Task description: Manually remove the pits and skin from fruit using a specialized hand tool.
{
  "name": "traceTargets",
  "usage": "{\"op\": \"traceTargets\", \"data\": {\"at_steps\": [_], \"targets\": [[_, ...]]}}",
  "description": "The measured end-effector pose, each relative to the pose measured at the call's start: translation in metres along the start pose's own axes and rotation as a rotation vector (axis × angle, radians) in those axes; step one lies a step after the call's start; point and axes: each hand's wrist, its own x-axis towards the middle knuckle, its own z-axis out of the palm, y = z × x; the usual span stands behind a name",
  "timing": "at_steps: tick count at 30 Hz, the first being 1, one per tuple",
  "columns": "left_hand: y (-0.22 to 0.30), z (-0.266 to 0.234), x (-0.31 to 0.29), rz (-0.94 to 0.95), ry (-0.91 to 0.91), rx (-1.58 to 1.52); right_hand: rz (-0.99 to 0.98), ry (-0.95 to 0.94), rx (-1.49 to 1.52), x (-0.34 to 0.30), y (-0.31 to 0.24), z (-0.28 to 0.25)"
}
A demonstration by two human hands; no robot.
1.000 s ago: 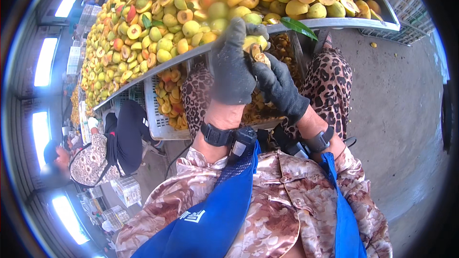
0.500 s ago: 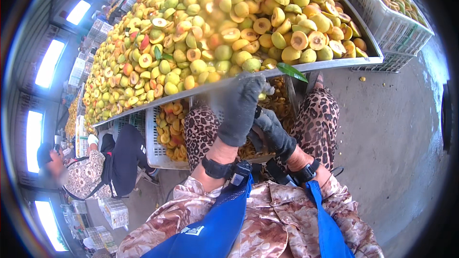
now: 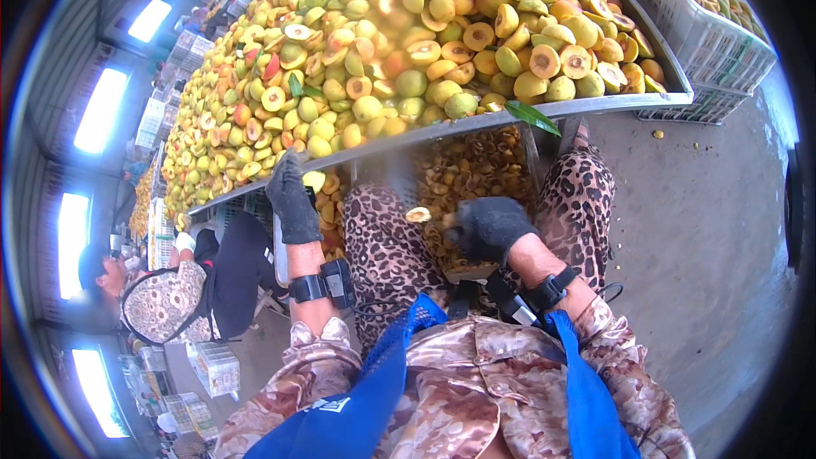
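My left hand [image 3: 294, 200], in a dark grey glove, is by the tray's front edge, above the left crate. A yellow-green peach half [image 3: 314, 181] is at its thumb side, held between partly hidden fingers. My right hand [image 3: 493, 228], also gloved, is closed and motion-smeared over the crate [image 3: 534, 161] between my knees. Whatever it grips is hidden. A pale cut fruit piece [image 3: 418, 214] appears in the air left of it. That crate holds brownish-yellow fruit scraps [image 3: 476, 166]. Halved yellow peaches [image 3: 365, 106] are heaped on the metal tray [image 3: 612, 104].
A green leaf [image 3: 533, 117] hangs over the tray edge. White crates of fruit [image 3: 722, 51] are stacked at the right on a concrete floor [image 3: 688, 229]. Another person [image 3: 170, 297] sits at the left, near small white baskets [image 3: 212, 368]. My knees flank the scrap crate.
My hands have come apart from close together under the tray edge. The left has moved left with the peach half; the right has lowered slightly. A fruit piece now shows between them.
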Motion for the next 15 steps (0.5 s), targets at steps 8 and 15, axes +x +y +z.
{"op": "traceTargets", "data": {"at_steps": [8,15], "targets": [[-0.015,0.158,0.069,0.323,-0.314,0.161,0.031,0.354,0.320,0.007,0.013,0.006],[-0.034,0.233,0.127,0.757,-0.195,1.043,0.023,0.493,0.327,0.012,0.013,-0.006]]}}
